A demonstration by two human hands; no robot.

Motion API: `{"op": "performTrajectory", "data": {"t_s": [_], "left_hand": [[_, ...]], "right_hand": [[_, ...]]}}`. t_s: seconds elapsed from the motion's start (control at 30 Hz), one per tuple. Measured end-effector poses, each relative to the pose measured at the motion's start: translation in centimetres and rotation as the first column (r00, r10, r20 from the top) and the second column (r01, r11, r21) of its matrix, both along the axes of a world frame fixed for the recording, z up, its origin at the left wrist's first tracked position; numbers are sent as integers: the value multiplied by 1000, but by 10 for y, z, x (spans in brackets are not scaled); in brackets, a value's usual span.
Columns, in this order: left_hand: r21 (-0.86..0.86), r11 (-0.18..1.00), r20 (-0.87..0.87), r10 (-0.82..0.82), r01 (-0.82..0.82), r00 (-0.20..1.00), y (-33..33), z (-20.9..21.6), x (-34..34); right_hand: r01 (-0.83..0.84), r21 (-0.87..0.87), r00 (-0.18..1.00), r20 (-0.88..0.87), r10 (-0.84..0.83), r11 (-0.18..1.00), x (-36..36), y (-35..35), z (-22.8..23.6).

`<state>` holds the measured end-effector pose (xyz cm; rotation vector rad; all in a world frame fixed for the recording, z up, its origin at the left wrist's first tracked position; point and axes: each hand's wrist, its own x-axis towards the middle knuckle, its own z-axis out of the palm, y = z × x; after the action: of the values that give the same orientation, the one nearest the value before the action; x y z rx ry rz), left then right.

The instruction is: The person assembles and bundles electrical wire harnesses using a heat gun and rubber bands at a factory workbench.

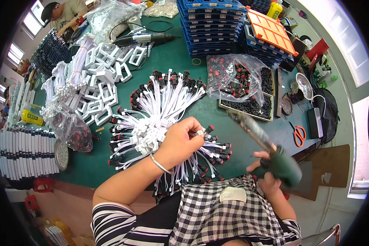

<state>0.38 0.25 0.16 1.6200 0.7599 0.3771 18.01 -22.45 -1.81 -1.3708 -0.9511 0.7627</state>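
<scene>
My left hand (182, 137), with a bracelet at its wrist, pinches a short cable (200, 133) with a white plug and a black-and-red end. Under and around that hand, a fanned pile of white cables (156, 98) lies on the green table, white plugs in the middle and black-and-red ends outward. To the right, my right hand (269, 183) is closed round the handle of a green pistol-shaped tool (285, 166). Its long shaft, smeared by motion, points up and left toward a tray of small black parts (254, 105). The tip stays apart from the cable.
White rectangular frames (100, 88) and bundled cables (80, 57) heap at the left. Stacked blue trays (211, 28) stand at the back, near a bag of red-and-black parts (235, 78). Orange-handled scissors (299, 135) lie right. Another person (65, 16) works far left.
</scene>
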Motion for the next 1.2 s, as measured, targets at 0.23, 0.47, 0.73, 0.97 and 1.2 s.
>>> {"op": "performTrajectory", "data": {"t_s": [0.23, 0.47, 0.73, 0.97, 1.2], "left_hand": [[4, 998, 4, -62, 62, 998, 0, 3, -10], [41, 990, 0, -137, 137, 991, 3, 4, -13], [-28, 992, -13, -122, 122, 992, 3, 3, -11], [-65, 992, 3, -105, 105, 994, 2, 1, -13], [-103, 987, -39, -130, 126, 991, 2, 4, -9]], "right_hand": [[-117, -190, 990, -94, 101, 975, -13, 98, 18], [-239, -109, 968, -100, 229, 965, -29, 120, 11], [-160, -120, 986, -65, 153, 980, -30, 118, 11], [-130, -10, 956, 264, 128, 992, -33, 116, -2], [-131, -43, 988, 81, 134, 990, -33, 119, 3]]}}
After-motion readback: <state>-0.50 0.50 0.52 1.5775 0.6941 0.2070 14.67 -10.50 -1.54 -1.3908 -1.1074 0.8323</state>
